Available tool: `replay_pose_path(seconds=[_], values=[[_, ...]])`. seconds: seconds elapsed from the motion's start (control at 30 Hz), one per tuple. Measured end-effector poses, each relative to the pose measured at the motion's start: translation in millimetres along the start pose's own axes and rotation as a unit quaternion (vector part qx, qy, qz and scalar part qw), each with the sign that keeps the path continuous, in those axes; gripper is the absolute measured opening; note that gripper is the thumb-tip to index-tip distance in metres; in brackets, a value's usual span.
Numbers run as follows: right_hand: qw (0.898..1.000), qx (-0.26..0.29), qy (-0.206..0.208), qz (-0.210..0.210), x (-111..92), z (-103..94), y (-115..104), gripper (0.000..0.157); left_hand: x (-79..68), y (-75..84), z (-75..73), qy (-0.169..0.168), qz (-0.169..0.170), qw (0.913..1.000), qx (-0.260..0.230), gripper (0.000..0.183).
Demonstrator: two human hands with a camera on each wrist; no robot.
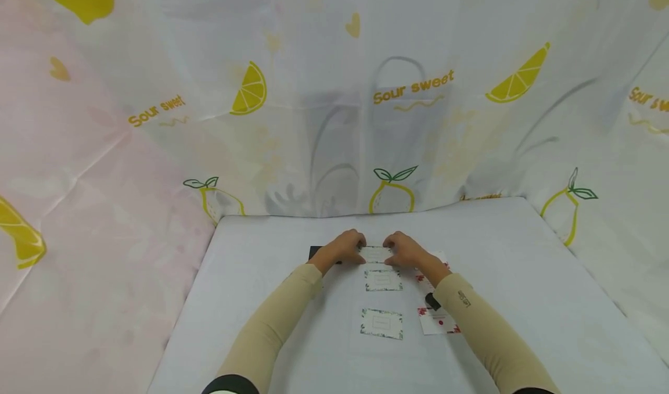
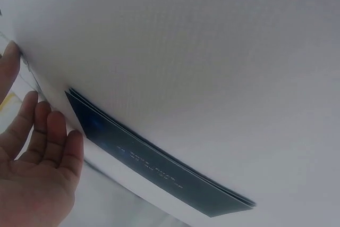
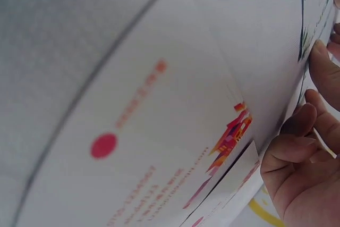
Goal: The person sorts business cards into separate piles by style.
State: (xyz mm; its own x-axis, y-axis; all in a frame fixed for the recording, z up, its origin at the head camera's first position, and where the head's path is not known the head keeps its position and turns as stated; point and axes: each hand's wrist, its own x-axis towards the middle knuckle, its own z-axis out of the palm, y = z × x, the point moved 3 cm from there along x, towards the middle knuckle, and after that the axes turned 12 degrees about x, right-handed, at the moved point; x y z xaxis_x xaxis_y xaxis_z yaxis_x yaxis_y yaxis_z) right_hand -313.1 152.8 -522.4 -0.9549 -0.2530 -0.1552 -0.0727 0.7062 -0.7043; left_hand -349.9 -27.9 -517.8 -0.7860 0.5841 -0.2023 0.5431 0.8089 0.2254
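Observation:
In the head view a white card (image 1: 375, 255) with a leafy green border lies at the far end of a column of similar cards. My left hand (image 1: 347, 247) holds its left edge, thumb near the lower corner and fingers near the upper one. On the opposite edge my right hand (image 1: 406, 250) grips it the same way. Below it are a second leafy card (image 1: 383, 280) and a third leafy card (image 1: 382, 323). The left wrist view has black cards (image 2: 143, 152) stacked beside the left hand's fingers (image 2: 56, 136).
Right of the column, partly under my right forearm, lie white cards with red print, among them a near red-print card (image 1: 438, 322) and a large close one (image 3: 154, 115) in the right wrist view. A lemon-patterned curtain (image 1: 334, 121) hangs behind the white table (image 1: 251, 249).

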Motion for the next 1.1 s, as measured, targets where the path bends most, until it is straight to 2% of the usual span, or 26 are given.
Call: replay_pose_path(seconds=[0.17,0.47,0.7,0.9,1.1], values=[[1.000,-0.007,-0.001,-0.006,-0.3,0.1,0.0,0.043,0.7,0.0,1.3,0.002,0.005,1.0000,0.006,0.047],[0.999,-0.022,0.009,-0.022,3.0,-1.9,0.3,0.042,2.7,0.3,-5.8,0.000,0.007,0.9993,0.037,0.046],[0.999,-0.025,-0.004,-0.020,1.8,-0.9,-0.2,0.042,1.5,0.4,-5.0,-0.011,-0.005,0.9994,0.031,0.047],[0.998,-0.051,-0.001,-0.024,0.7,-0.9,0.8,0.043,-0.8,3.7,-4.5,-0.007,-0.003,0.9997,0.024,0.046],[0.998,-0.067,0.008,-0.021,-1.5,0.9,-3.3,0.042,-2.9,8.1,-3.7,-0.003,-0.002,0.9985,0.054,0.047]])
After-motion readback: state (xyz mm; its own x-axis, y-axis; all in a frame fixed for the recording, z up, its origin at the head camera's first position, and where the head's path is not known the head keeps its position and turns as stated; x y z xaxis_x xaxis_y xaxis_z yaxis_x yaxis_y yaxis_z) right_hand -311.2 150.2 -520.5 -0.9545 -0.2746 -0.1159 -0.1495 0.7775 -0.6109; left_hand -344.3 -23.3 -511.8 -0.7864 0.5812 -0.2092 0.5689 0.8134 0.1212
